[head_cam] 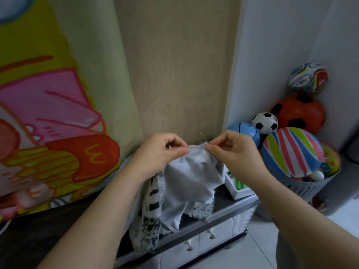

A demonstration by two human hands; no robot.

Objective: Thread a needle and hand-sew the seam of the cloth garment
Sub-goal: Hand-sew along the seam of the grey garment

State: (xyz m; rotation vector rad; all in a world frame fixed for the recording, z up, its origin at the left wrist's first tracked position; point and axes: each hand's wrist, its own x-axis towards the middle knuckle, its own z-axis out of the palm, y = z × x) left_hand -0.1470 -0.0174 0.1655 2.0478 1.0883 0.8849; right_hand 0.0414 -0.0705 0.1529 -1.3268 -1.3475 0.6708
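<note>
My left grip (pixel 161 152) and right grip (pixel 236 150) both pinch the frayed top edge of the grey cloth garment (pixel 192 173), held up between them, hanging over the low cabinet (pixel 236 205).

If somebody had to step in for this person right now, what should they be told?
Left hand: pinches the top edge of the grey garment.
Right hand: pinches the same frayed edge, close beside it.
The garment hangs from both hands, over the cabinet.
Needle and thread: too small to make out, so threading and stitches cannot be confirmed.
Left: sew the seam.
</note>
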